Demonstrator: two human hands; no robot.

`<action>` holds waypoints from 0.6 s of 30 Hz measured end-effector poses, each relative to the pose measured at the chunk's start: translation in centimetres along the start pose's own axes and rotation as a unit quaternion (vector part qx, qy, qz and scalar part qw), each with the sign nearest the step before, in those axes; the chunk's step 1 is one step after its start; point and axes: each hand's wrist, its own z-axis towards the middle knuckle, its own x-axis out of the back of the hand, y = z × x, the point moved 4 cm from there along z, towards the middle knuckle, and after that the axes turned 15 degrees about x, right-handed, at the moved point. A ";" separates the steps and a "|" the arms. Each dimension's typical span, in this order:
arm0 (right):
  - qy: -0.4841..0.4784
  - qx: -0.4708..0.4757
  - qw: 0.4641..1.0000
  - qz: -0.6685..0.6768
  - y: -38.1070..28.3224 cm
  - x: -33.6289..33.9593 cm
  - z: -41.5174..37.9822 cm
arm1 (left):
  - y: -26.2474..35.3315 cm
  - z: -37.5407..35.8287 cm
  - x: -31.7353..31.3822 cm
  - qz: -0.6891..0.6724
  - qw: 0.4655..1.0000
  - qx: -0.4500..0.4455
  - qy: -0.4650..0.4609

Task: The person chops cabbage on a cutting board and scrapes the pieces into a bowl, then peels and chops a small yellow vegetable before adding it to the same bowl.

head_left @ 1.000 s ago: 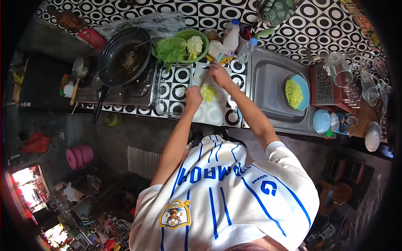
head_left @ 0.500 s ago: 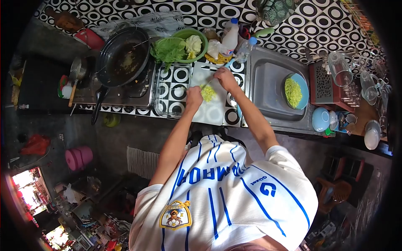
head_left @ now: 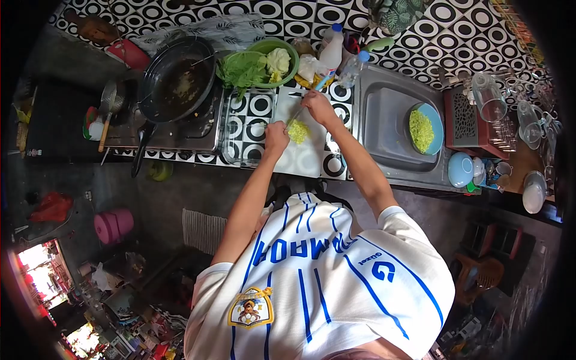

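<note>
A knife with a light blue handle (head_left: 323, 83) slants over the white cutting board (head_left: 298, 162). My right hand (head_left: 318, 108) is closed round it near the handle. At the far end of the blade, my left hand (head_left: 276, 138) is closed, its fingertips pressed at the tip; the exact contact is small and partly hidden. Finely chopped pale green vegetable (head_left: 298, 131) lies in a small heap on the board, just under and right of the blade. A clear rectangular glass dish (head_left: 244, 157) sits left of the board, close to my left hand.
A green basin (head_left: 293, 55) holds leafy greens and cabbage behind the board. Bottles (head_left: 330, 55) stand at the back. Left is a black wok (head_left: 183, 84) on the stove. Inside the sink (head_left: 384, 144), a blue bowl (head_left: 437, 127) contains more chopped vegetable.
My right hand has shifted slightly up and left, and the knife handle has swung away from me. My left hand has moved a little toward the back with the blade tip.
</note>
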 end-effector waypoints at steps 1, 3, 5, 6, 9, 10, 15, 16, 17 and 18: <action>0.000 -0.002 1.000 0.003 0.1 0.0 0.1 | 0.0 -0.1 0.1 0.004 1.000 -0.003 0.001; 0.004 0.004 1.000 0.003 0.3 -0.3 0.0 | 0.0 -0.1 0.0 0.006 1.000 -0.009 0.005; 0.015 -0.004 1.000 0.004 0.7 -0.8 -0.4 | -0.1 -0.1 -0.1 0.001 1.000 -0.014 0.010; 0.023 -0.012 1.000 0.007 0.9 -1.3 -0.7 | -0.1 0.2 -0.3 0.007 0.999 -0.026 0.022; 0.006 -0.015 1.000 0.022 1.0 -1.8 -1.8 | -0.2 0.0 -1.0 0.022 0.999 -0.037 0.032; -0.001 -0.005 1.000 0.022 1.6 -1.5 -0.8 | -0.1 0.5 -0.9 0.025 0.999 -0.027 0.028; 0.055 -0.033 0.998 0.030 1.6 -1.6 -2.3 | -1.1 0.4 -1.9 0.060 0.995 -0.066 0.036; 0.009 -0.033 0.999 0.008 2.4 -1.6 -1.1 | -0.6 1.0 -1.7 0.053 0.995 -0.067 0.053; -0.042 -0.041 0.998 -0.007 2.1 -2.1 -1.2 | -0.8 0.5 -1.9 0.048 0.995 -0.062 0.060; -0.037 -0.042 0.998 0.000 1.5 -1.9 -1.4 | -1.0 0.1 -1.9 0.045 0.997 -0.046 0.047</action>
